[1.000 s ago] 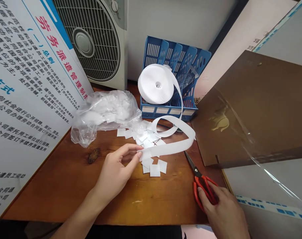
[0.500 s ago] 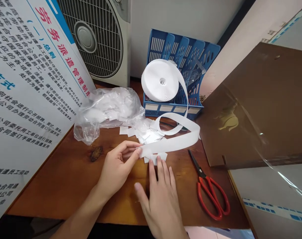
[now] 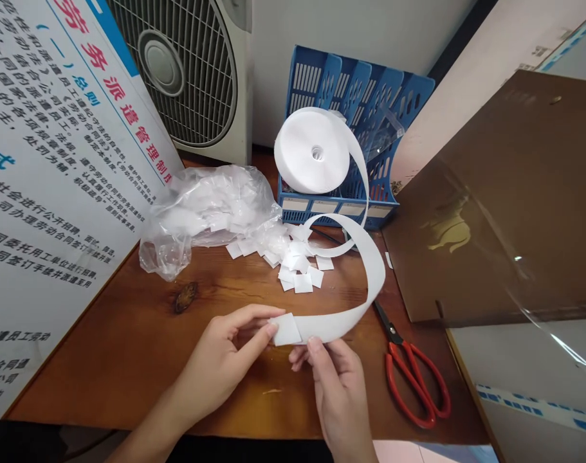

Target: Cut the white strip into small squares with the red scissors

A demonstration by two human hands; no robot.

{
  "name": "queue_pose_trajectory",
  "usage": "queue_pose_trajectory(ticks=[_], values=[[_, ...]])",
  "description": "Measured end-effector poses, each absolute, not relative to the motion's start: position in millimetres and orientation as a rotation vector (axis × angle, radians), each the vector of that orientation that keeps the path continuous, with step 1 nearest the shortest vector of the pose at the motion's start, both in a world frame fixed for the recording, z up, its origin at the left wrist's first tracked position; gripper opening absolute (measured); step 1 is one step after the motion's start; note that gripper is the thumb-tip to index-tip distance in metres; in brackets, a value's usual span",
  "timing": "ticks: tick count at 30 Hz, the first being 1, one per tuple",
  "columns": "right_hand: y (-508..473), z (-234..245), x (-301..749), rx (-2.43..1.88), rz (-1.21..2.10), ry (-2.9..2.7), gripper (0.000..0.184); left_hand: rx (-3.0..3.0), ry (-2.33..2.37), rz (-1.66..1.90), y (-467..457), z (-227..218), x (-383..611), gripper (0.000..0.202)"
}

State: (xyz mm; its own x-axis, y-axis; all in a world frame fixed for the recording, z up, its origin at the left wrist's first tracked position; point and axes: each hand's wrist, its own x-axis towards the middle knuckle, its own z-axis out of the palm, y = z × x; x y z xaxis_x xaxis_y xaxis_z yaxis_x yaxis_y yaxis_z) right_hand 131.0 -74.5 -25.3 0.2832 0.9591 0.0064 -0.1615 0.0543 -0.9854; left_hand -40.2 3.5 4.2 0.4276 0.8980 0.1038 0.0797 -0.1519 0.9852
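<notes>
A long white strip curls down from a large white roll to my hands. At its free end lies a square white piece on top of the strip. My left hand pinches that end and the square between thumb and fingers. Close by, my right hand is closed on the strip's lower edge, its thumb on top. Beyond my hands, several cut white squares lie scattered on the wooden table. Scissors with red handles lie to the right of my right hand, with part of the blades under the strip.
A clear plastic bag with white squares inside lies at the back left. The roll leans in a blue file rack. A grey fan and a printed board stand left; a brown panel bounds the right.
My left hand has drawn the strip's end nearer to me. My right hand has left the loose squares and now grips the strip, and a square now lies on its end.
</notes>
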Motion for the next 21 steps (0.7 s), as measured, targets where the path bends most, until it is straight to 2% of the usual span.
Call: queue_pose_trajectory(ticks=[12, 17, 21], values=[[-72.7, -47.0, 126.7, -1.236, 0.939, -0.835, 0.032, 2.083, 0.770, 1.061, 4.9, 0.3, -45.2, 0.036], [-73.1, -40.8, 125.5, -1.281, 0.933, -0.888, 0.023, 2.010, 0.815, 1.045, 0.2, -1.0, -42.1, 0.033], [-72.9, -42.4, 125.3, -1.256, 0.931, -0.805, 0.018, 1.582, 0.937, 0.939, -7.0, -3.9, -31.8, 0.034]])
